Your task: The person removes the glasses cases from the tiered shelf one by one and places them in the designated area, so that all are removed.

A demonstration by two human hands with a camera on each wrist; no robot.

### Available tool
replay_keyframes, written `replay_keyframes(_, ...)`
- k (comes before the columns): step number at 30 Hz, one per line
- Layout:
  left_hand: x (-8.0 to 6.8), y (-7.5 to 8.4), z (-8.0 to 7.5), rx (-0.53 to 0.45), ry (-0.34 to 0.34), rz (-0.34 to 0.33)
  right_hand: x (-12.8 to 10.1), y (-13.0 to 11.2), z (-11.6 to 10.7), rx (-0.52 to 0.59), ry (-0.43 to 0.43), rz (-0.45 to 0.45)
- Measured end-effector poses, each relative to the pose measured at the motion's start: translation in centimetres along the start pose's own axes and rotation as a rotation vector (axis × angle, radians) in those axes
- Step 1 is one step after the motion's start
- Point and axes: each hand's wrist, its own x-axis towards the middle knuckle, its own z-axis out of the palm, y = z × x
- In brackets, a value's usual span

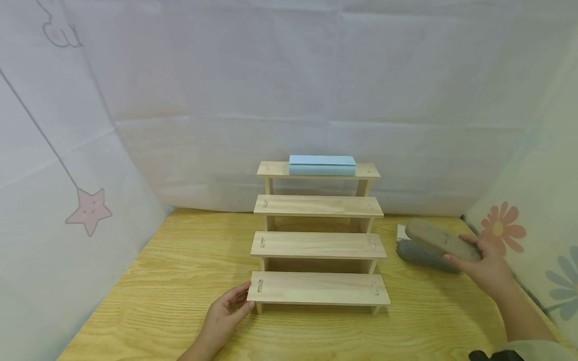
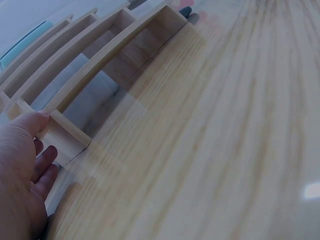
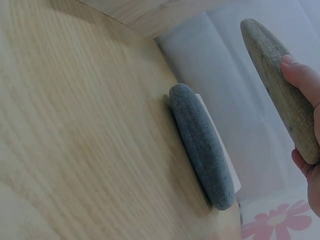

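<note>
1. From my seat at the remote feed, I see the right hand [image 1: 485, 265] gripping a tan oval case [image 1: 440, 240], thumb on one face and the other fingers curled under it, lifted clear of the table [image 1: 180, 281] off to the right of the stepped wooden rack [image 1: 318, 245].

2. Just under and behind that case lies a grey oval case [image 1: 422, 255], flat on the tabletop and partly resting on a white item I can't identify (only a corner of it shows). The right wrist view confirms the two cases are apart, not touching.

3. The left hand [image 1: 226, 313] rests against the front left corner of the rack's bottom step, fingers relaxed and slightly spread, thumb on the step's end; it pinches nothing, and I'd judge it is simply steadying the rack.

4. On the top step sits a light blue box [image 1: 322, 164], roughly centred. The three lower steps carry nothing.

5. My reading of progress: if the work is loading the rack, one item is in place on top, one case is in hand and not yet over any step, and the grey one lies untouched, so it looks early on, with most of the placing left.
</note>
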Motion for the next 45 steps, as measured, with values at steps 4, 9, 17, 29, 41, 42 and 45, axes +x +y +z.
replay_keyframes(4,0.0,0.0,0.0,0.0,0.0,-0.001,-0.5,0.3,0.7,-0.003,-0.001,0.013)
replay_keyframes(9,0.0,0.2,0.0,0.01,0.001,-0.006,-1.0,1.0,1.5,-0.001,-0.003,0.016)
replay_keyframes(17,-0.1,0.3,0.0,0.022,0.003,-0.002,-1.5,2.0,2.5,-0.008,-0.051,0.049)
replay_keyframes(29,0.0,0.1,0.0,0.017,0.003,0.001,-2.5,2.9,3.6,0.027,-0.089,0.085)
replay_keyframes(41,0.0,0.0,-0.1,0.021,-0.004,0.012,-3.1,4.2,4.6,0.002,-0.103,0.106)
replay_keyframes(42,0.0,0.0,-0.1,0.025,-0.003,0.012,-3.1,4.3,4.7,0.003,-0.107,0.104)
replay_keyframes(45,0.0,0.0,-0.1,0.035,-0.003,0.005,-3.1,4.7,4.8,0.004,-0.116,0.094)
